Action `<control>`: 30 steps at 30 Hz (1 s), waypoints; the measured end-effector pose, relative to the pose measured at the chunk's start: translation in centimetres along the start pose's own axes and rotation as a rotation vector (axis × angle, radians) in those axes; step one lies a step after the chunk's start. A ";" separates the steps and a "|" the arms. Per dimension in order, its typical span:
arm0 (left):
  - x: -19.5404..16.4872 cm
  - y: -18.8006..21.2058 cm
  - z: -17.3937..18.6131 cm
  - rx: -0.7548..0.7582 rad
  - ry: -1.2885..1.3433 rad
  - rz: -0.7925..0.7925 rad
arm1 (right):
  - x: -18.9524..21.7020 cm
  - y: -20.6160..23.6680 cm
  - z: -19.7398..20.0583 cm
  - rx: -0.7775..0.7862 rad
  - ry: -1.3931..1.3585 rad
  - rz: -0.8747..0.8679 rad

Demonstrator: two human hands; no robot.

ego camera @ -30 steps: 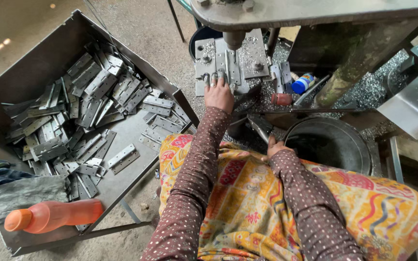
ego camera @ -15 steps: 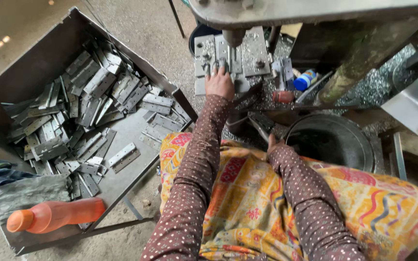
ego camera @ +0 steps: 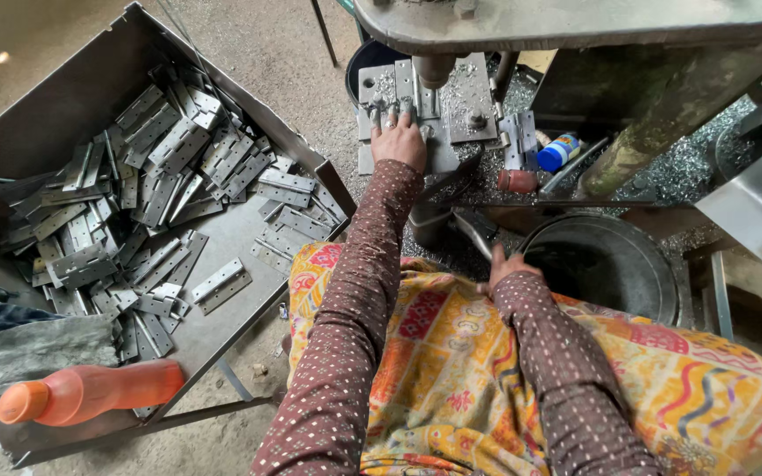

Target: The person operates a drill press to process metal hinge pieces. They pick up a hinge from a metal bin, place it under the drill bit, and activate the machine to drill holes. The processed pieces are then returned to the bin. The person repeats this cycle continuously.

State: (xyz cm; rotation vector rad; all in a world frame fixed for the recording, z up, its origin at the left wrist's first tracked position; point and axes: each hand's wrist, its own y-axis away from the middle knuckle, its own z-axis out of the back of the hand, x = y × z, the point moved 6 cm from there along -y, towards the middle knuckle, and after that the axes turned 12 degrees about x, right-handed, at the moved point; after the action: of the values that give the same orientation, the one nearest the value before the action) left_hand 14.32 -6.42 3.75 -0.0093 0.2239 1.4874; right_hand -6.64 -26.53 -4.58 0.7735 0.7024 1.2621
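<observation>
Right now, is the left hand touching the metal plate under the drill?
Touching. The head view shows the left hand lying on the metal plate, fingertips pressed against it.

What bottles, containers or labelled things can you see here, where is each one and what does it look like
Orange bottle: lying on its side at the near corner of the metal tray, orange cap, no label showing.
Small blue and white container: on the machine bed beyond the left hand, label too small to make out.
No signs or screens in view.
</observation>
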 end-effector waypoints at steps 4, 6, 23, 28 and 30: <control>0.1 0.5 -0.6 0.052 0.074 0.015 | 0.4 -5.7 -2.8 0.063 -0.076 0.082; -0.7 1.1 0.3 -0.042 -0.013 -0.076 | 0.1 -5.8 -2.4 -0.011 -0.162 0.154; 33.4 25.0 -4.9 0.031 0.122 0.694 | -5.6 -0.8 4.4 -0.866 0.056 0.321; 38.3 28.3 -7.6 0.236 0.145 0.728 | -7.3 -1.7 3.8 -0.895 0.094 0.304; 38.4 28.5 -8.2 0.229 0.134 0.758 | -7.5 -1.4 4.0 -0.923 0.118 0.300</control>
State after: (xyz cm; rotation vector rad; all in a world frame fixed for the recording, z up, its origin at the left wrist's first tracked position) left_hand -12.40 32.76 -6.43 0.1781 0.5474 2.2081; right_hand -3.88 -34.61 -3.18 0.0339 0.0363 1.7076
